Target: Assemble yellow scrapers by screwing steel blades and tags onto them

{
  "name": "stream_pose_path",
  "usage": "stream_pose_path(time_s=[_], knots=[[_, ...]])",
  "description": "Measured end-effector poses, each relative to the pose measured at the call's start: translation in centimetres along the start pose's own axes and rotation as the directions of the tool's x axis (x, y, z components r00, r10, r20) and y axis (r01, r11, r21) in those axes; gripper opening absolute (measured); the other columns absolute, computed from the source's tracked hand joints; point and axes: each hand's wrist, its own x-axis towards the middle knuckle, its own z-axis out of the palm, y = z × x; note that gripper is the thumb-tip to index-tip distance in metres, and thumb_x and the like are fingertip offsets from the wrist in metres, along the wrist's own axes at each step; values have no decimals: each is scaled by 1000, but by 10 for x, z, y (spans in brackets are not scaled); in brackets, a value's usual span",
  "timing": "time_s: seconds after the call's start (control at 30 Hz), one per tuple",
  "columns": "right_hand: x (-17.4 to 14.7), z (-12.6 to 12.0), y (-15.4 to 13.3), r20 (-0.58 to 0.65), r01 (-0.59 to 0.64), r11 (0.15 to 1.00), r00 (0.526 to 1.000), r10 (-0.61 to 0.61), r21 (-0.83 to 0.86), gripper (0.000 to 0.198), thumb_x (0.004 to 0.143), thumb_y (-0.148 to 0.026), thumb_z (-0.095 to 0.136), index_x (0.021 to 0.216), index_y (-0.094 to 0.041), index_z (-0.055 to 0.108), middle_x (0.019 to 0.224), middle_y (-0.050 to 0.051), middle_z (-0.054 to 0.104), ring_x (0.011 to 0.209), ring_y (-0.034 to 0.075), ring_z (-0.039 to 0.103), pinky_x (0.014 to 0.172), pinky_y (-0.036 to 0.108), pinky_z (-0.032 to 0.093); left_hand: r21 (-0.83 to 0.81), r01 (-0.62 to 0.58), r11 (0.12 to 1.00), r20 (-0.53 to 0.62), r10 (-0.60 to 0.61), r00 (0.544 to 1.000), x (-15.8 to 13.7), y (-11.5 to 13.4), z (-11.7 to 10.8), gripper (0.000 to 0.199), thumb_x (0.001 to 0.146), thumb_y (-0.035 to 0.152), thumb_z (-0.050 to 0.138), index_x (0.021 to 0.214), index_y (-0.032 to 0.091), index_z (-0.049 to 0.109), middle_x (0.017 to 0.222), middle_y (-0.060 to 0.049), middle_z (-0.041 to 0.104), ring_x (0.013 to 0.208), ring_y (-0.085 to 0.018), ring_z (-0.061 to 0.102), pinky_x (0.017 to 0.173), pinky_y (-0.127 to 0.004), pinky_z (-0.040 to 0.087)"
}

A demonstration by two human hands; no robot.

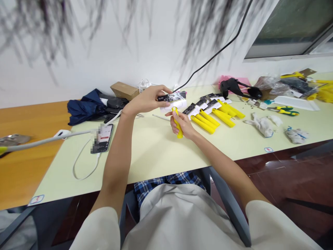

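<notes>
My left hand [148, 99] pinches a black-and-white packaging card [179, 97] between thumb and fingers, above the table. Just below it, my right hand [184, 124] is closed around a yellow handle [177, 121], whose upper end meets the card's lower edge. Whatever tool part lies behind the card is hidden. To the right of my hands lie several similar yellow-handled tools [203, 124] with black-and-white cards on their heads. A thin metal rod [160, 117] rests on the table left of my right hand.
Left on the pale tabletop [156, 156] are a phone [102, 139] with a white cable and a folded dark blue umbrella [85, 106]. A cardboard box [125, 91] stands by the wall. White gloves [261, 125], green-and-yellow pliers handles [286, 110] and plastic bags lie right.
</notes>
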Motion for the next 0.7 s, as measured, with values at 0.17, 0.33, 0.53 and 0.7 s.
stream_pose_path(time_s=[0.17,0.33,0.53,0.7], knots=[[-3,2,-2,-18,129,990,991,-130,-64,46,104,-68,70,126,-29,60,72,-10,55,43,10,47,42,24,44,-72,-11,997,-84,5,996,-4,8,-4,43,89,44,83,124,20,75,116,-11,82,105,-28,77,91,-42,61],[-5,3,-4,-23,175,982,984,-177,-71,45,102,-69,74,120,-31,56,74,-9,61,44,11,53,40,24,46,-30,-45,999,-113,42,993,-11,27,-5,37,90,41,82,120,21,77,115,-9,83,104,-27,77,92,-41,61],[-2,3,-3,-165,132,989,976,-141,-64,51,96,-73,77,102,-25,62,77,-2,67,52,15,65,35,25,51,37,-4,999,-33,5,999,-10,30,0,36,90,47,83,114,20,77,106,-9,82,100,-27,77,89,-41,62],[7,-14,-13,-314,-4,987,948,-47,-160,64,85,-83,81,85,-20,66,79,7,74,56,19,69,39,28,56,184,58,981,34,-66,997,-10,29,2,36,95,49,77,118,22,77,112,-9,82,106,-28,77,97,-42,61]])
